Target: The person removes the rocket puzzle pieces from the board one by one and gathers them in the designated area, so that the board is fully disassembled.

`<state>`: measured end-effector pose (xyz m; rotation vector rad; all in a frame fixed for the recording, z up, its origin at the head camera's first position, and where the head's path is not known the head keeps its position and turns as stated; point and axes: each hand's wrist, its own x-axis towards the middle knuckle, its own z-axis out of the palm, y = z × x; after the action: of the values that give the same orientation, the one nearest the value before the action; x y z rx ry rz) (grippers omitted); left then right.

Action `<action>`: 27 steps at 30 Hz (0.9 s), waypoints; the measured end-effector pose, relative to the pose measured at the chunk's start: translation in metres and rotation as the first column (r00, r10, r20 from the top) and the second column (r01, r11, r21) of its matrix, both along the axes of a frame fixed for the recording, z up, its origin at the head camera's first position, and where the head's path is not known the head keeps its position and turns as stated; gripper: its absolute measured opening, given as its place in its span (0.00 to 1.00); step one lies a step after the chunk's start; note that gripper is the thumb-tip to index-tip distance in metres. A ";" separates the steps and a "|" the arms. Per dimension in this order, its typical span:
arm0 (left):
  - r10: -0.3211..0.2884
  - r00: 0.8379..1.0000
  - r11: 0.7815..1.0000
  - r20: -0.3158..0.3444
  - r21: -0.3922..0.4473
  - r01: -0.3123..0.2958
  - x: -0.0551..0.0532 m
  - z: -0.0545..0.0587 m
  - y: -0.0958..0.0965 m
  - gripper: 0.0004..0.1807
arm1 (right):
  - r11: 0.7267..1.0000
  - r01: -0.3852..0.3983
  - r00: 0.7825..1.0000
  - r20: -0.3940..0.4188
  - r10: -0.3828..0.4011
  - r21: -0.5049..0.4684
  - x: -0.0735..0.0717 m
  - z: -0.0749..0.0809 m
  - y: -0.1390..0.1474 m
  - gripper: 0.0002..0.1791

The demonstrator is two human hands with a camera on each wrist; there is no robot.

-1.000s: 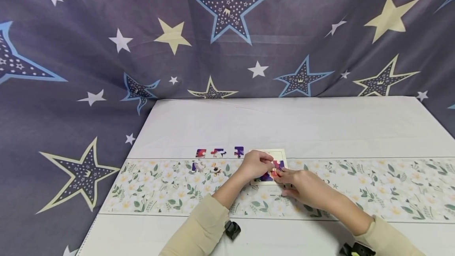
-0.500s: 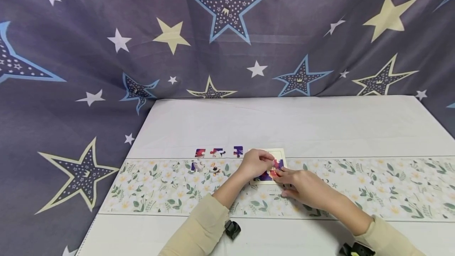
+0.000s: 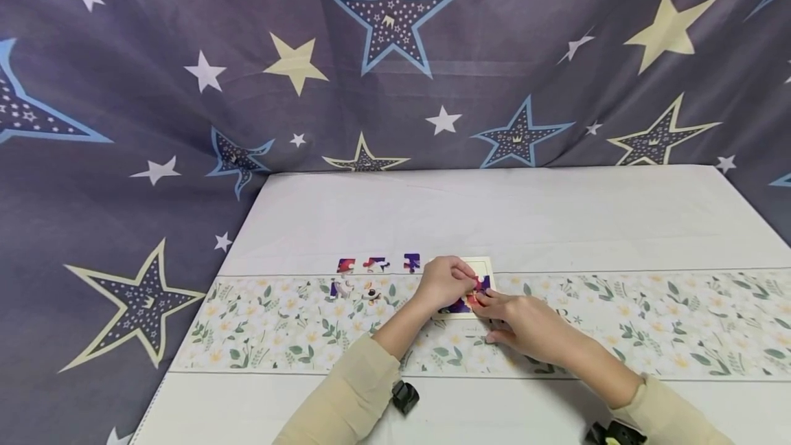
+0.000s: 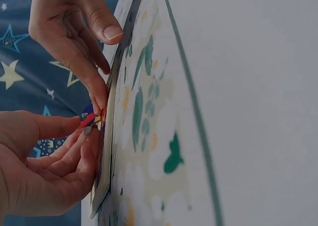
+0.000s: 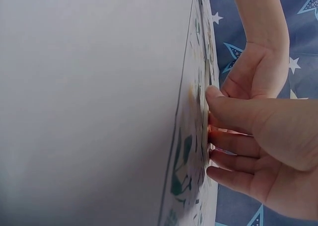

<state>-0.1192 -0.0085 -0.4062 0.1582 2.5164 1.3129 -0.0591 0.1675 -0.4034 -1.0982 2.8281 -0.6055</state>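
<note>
A shallow puzzle tray (image 3: 487, 265) with a cream rim lies on the table, with purple and red jigsaw pieces (image 3: 459, 307) in its near part. Over the tray, my left hand (image 3: 442, 283) pinches a red and blue puzzle piece (image 4: 87, 120) between thumb and fingertips, tilted up off the tray in the left wrist view. From the right, my right hand (image 3: 524, 321) reaches in with its fingers extended, and their tips touch the pieces beside the pinched one. Both hands hide much of the tray's inside.
Left of the tray lie several loose jigsaw pieces: a red one (image 3: 346, 265), a purple one (image 3: 411, 262), and a white and purple one (image 3: 342, 288) among them. A floral printed band (image 3: 266, 335) crosses the white table (image 3: 556, 218). A star-patterned curtain (image 3: 346, 108) hangs behind.
The head view has shifted slightly. Both hands stay at the tray in almost the same pose, the left still pinching the puzzle piece; the loose pieces have not moved.
</note>
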 end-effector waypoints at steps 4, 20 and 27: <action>0.008 1.000 1.000 -0.015 0.001 -0.008 -0.001 -0.001 0.001 0.03 | 1.000 0.001 1.000 -0.020 -0.001 -0.001 0.000 -0.001 0.000 0.25; 0.062 0.990 0.998 -0.130 -0.004 -0.063 -0.001 -0.006 0.004 0.02 | 1.000 -0.003 1.000 -0.005 0.003 -0.009 0.003 -0.001 -0.001 0.27; 0.029 0.992 0.999 -0.121 -0.014 -0.031 -0.001 -0.003 0.004 0.02 | 1.000 0.000 1.000 -0.005 0.000 -0.011 0.002 -0.001 0.000 0.29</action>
<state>-0.1206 -0.0050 -0.4092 0.2033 2.6392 1.3316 -0.0568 0.1672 -0.4046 -1.1032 2.8327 -0.6200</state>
